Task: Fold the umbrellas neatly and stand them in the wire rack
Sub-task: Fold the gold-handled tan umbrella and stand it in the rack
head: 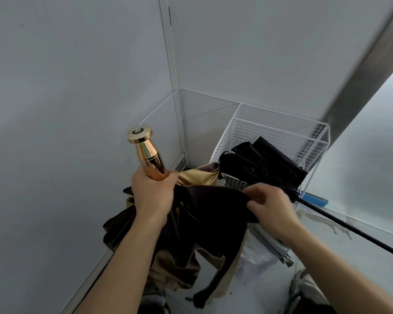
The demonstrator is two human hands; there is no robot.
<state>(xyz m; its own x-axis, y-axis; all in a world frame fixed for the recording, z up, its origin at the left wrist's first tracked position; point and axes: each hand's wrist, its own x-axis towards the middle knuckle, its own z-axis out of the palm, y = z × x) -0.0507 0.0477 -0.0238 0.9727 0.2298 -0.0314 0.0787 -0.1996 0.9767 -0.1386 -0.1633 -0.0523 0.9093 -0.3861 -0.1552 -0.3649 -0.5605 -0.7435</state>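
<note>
Folding step: my left hand point(153, 196) clamps the gold-handled umbrella point(204, 214) below its handle; my right hand point(271, 208) pinches a canopy panel. It hangs before the wire rack point(281, 132). Next, I judge: pleat, wrap, stand inside.

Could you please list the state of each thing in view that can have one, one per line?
Gold-handled umbrella: collapsed, canopy loose and unwrapped, handle up.
Left hand: closed around the base of the gold handle.
Right hand: pinching a fold of the dark canopy.
Black umbrella: closed, lying tilted across the rack's front edge, not standing.
Wire rack: upright in the corner, back compartments hold no umbrella.
</note>
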